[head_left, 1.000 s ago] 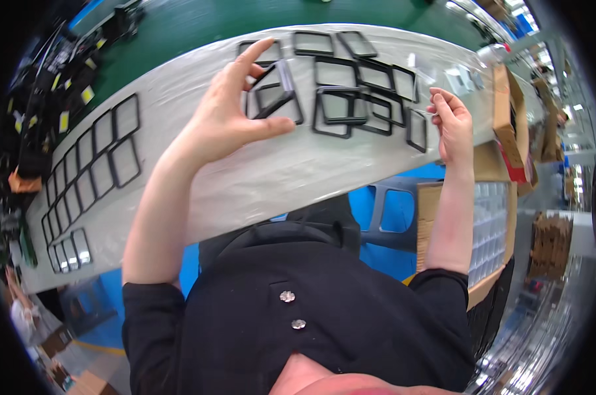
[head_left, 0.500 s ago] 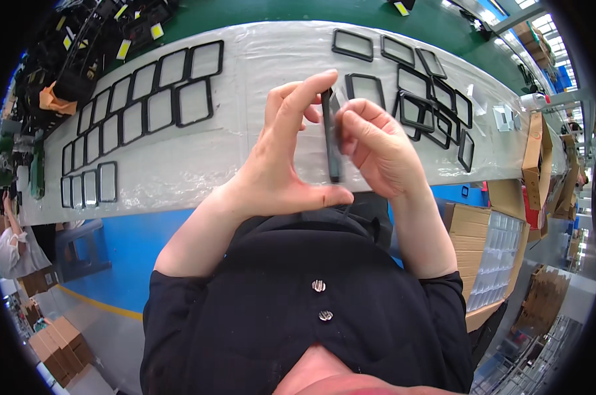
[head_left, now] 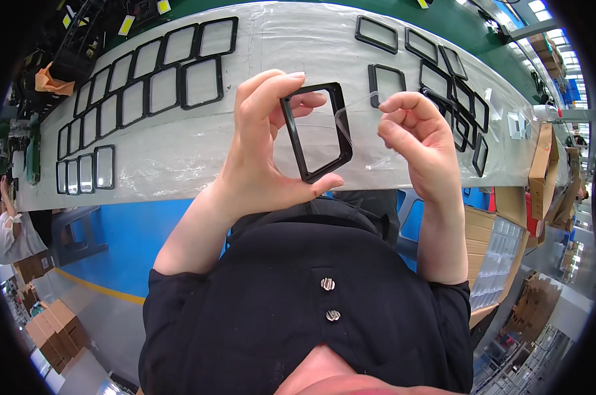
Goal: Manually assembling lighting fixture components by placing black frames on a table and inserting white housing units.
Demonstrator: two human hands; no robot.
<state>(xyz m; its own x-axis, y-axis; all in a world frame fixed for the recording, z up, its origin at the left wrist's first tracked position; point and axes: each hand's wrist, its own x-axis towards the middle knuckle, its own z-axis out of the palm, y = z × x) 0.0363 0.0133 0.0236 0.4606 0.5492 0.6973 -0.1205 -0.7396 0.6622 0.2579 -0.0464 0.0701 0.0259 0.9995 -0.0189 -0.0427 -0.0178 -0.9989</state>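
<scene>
My left hand [head_left: 255, 145] grips a black rectangular frame [head_left: 295, 141] by its edges, fingers along the top and thumb under the lower corner. The frame stands tilted above the table, its inner window facing me. A thin transparent film [head_left: 343, 125] curls off the frame's right side and stretches toward my right hand [head_left: 424, 141]. Thumb and forefinger of that hand are pinched together at the film's far end, apart from the frame. How much film still clings to the window is hard to make out.
On the film-covered white table [head_left: 278, 39], similar frames [head_left: 183, 85] lie in rows at left. More frames [head_left: 436, 79] lie loosely, partly overlapping, at right. An open cardboard box [head_left: 502, 257] with transparent trays stands at lower right. Another person [head_left: 18, 230] is at far left.
The frame has turned from edge-on to show its window. My right hand has moved right, away from the frame, drawing the transparent film out between them.
</scene>
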